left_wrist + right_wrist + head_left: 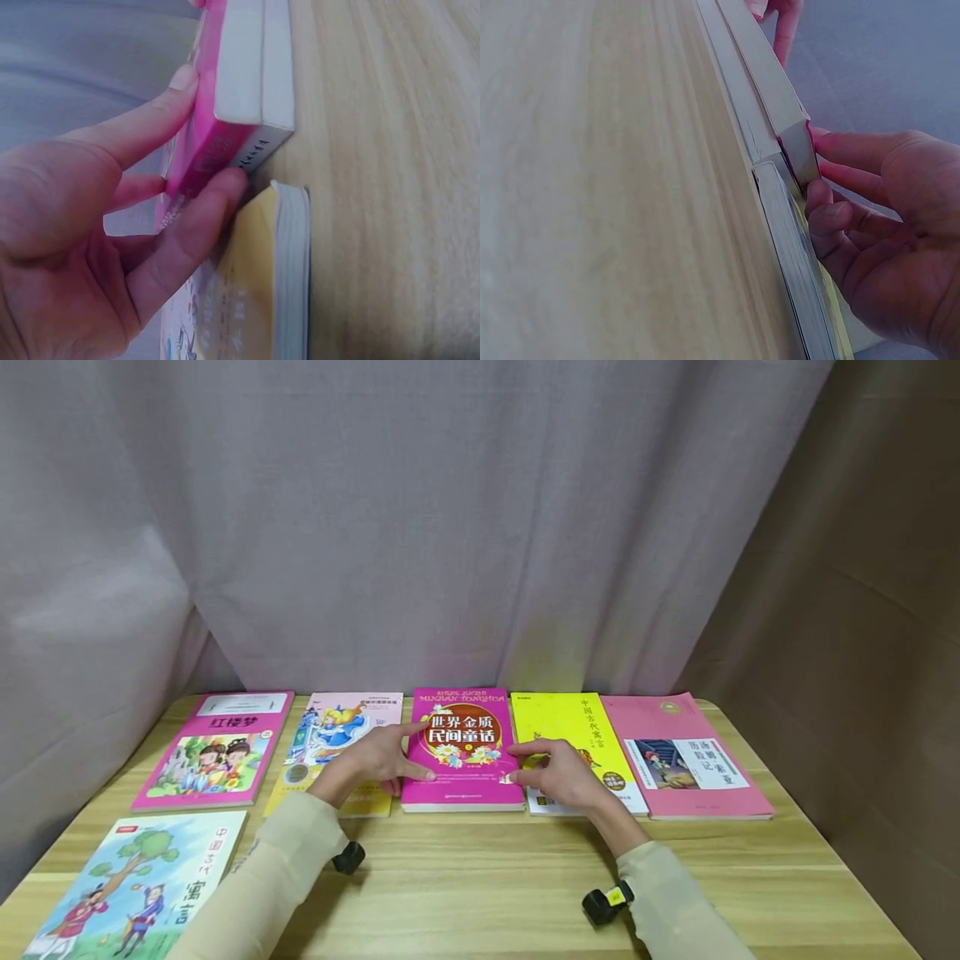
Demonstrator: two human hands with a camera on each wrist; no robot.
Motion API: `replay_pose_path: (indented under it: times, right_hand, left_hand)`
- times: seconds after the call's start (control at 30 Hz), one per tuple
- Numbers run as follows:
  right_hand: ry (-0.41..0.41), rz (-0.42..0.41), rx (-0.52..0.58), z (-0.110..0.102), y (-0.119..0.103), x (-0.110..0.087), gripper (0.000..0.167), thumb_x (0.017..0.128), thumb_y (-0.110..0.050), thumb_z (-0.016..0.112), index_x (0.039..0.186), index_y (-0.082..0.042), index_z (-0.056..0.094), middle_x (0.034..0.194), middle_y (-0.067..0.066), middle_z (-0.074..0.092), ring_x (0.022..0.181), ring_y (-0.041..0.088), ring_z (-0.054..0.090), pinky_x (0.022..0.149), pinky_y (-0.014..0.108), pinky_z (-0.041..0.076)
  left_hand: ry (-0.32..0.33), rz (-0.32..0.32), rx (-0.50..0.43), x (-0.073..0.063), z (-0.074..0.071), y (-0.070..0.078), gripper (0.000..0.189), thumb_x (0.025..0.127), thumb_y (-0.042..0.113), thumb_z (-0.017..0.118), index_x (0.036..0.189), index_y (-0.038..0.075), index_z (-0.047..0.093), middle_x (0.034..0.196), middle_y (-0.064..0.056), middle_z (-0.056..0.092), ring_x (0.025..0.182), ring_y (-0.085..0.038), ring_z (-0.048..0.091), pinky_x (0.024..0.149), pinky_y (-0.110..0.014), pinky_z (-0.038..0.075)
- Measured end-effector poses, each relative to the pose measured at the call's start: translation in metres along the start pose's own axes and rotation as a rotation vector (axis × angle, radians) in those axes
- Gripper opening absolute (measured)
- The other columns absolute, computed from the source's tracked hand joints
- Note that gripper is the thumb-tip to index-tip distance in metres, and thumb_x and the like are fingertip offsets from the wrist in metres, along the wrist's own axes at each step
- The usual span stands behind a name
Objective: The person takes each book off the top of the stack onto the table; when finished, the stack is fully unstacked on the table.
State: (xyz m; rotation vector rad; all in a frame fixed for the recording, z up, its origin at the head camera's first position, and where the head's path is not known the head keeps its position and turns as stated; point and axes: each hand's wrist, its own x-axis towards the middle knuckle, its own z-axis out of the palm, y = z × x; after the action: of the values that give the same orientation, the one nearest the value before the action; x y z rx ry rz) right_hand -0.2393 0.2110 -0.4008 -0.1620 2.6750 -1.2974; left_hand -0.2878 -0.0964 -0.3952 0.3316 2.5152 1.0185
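A thick magenta storybook (459, 796) lies face up in the middle of the back row. My left hand (371, 756) grips its left side, thumb on the cover and fingertips against the spine (214, 154). From the other side my right hand (566, 777) pinches the right edge, thumb on top. Under the magenta book, both wrist views show a second white-edged book (277, 75) stacked flush with it. Beside the left hand is a pink-and-yellow book (341, 722) with a girl in blue. My right hand overlaps a yellow book (551, 714) in the head view.
At the row's left end lies a magenta book (213, 768) with two cartoon figures; a pink book (708, 802) ends it on the right. A pale green picture book (127, 877) lies at the front left of the wooden table (465, 893). Grey curtain (450, 527) hangs behind.
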Motion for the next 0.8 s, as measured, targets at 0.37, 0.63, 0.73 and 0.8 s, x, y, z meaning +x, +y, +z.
replay_pose_path:
  times: [0.37,0.63,0.73,0.8]
  right_hand:
    - [-0.001,-0.012,0.028,-0.008,0.004,0.003,0.046,0.094,-0.026,0.08,0.138,-0.017,0.072,0.131,0.008,0.072,0.087,0.022,0.058,0.06,0.025,0.047]
    - [0.031,-0.019,-0.046,-0.002,0.005,0.002,0.038,0.095,-0.022,0.079,0.132,-0.015,0.076,0.139,0.007,0.069,0.128,0.031,0.057,0.104,0.046,0.051]
    - [0.034,-0.033,-0.098,0.0,0.005,0.003,0.038,0.094,-0.021,0.08,0.132,-0.016,0.076,0.147,0.01,0.063,0.147,0.036,0.047,0.12,0.056,0.041]
    - [0.032,-0.031,-0.123,0.001,0.004,0.003,0.039,0.094,-0.021,0.08,0.132,-0.016,0.076,0.151,0.012,0.06,0.147,0.038,0.045,0.121,0.058,0.04]
  left_hand:
    - [-0.018,-0.021,-0.09,-0.003,-0.004,0.005,0.093,0.091,0.022,0.085,0.168,0.02,0.033,0.096,-0.019,0.07,0.056,-0.017,0.064,0.055,-0.03,0.06]
    - [-0.046,0.013,-0.26,-0.011,-0.011,-0.013,0.089,0.094,0.019,0.083,0.167,0.015,0.033,0.104,-0.019,0.064,0.072,-0.02,0.069,0.063,-0.032,0.063]
    - [-0.049,0.012,-0.315,-0.014,-0.012,-0.018,0.089,0.094,0.02,0.083,0.167,0.017,0.033,0.109,-0.02,0.061,0.075,-0.02,0.069,0.063,-0.03,0.062]
    - [-0.044,0.007,-0.341,-0.016,-0.013,-0.02,0.089,0.093,0.021,0.083,0.167,0.018,0.033,0.11,-0.02,0.059,0.072,-0.019,0.067,0.062,-0.029,0.061]
